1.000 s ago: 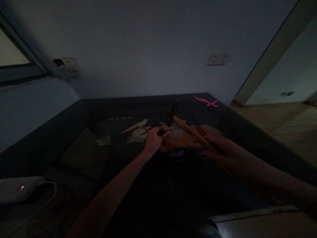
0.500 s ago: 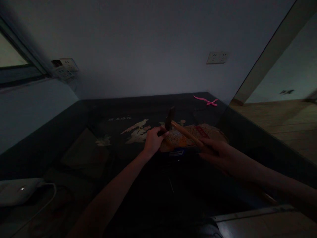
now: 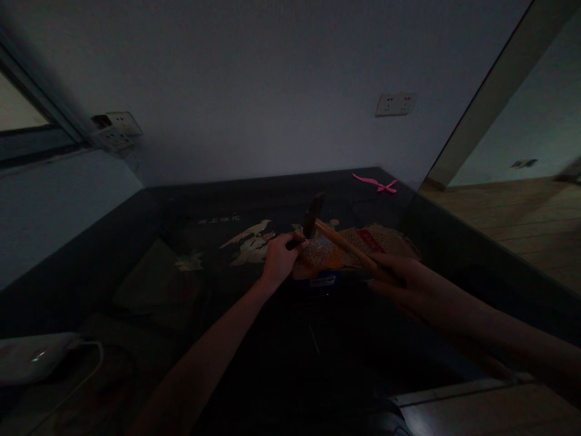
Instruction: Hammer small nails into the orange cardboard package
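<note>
A hammer [image 3: 347, 245] with a wooden handle and a dark head is held in my right hand [image 3: 402, 278], its fingers wrapped round the handle. The hammer head stands over the left end of a patterned, tan and orange piece [image 3: 349, 242] on the dark table. Beside the head, the fingers of my left hand [image 3: 280, 254] are pinched at that end; what they hold is too small and dark to make out. A blue label [image 3: 324, 280] shows at the piece's near edge.
The glossy dark table [image 3: 254, 194] bears bird and flower pictures. A pink ribbon [image 3: 381, 186] lies near its back right corner. At the lower left is a white power strip [image 3: 36, 357] with a cable. Wall sockets [image 3: 394, 105] are behind.
Both hands and the hammer have stayed nearly in place, with the hammer's handle shifted very slightly to the right. The camera view has moved a little.
</note>
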Available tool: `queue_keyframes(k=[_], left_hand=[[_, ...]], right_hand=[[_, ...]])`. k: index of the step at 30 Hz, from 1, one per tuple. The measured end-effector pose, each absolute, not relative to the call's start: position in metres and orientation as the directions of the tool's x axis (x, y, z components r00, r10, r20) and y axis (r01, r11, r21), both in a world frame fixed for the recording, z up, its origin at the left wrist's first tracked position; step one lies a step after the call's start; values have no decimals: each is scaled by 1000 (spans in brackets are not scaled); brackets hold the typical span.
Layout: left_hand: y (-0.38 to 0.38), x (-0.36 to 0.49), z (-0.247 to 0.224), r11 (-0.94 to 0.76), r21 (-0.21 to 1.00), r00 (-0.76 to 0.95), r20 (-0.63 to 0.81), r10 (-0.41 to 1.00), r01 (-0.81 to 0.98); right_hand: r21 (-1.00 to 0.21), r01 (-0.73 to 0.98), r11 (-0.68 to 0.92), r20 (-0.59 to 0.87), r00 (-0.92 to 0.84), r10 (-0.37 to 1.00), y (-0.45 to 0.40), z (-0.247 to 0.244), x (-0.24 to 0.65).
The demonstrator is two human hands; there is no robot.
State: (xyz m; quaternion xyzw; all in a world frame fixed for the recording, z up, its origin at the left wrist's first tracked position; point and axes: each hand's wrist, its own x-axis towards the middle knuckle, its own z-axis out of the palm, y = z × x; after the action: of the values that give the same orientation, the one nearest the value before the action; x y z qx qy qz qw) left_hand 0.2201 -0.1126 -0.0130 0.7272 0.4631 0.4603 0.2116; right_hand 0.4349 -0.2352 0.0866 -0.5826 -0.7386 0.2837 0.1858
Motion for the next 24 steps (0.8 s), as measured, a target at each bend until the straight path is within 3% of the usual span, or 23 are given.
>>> queue_keyframes(k=[16, 24], left_hand=[[-112, 221, -16, -472, 772, 138, 460, 877, 426], [-112, 220, -12, -469, 730, 149, 461, 875, 498]], right_hand=[[-657, 719, 226, 20, -284, 959, -234, 93, 437], [-657, 730, 189, -74, -312, 947, -232, 92, 432]])
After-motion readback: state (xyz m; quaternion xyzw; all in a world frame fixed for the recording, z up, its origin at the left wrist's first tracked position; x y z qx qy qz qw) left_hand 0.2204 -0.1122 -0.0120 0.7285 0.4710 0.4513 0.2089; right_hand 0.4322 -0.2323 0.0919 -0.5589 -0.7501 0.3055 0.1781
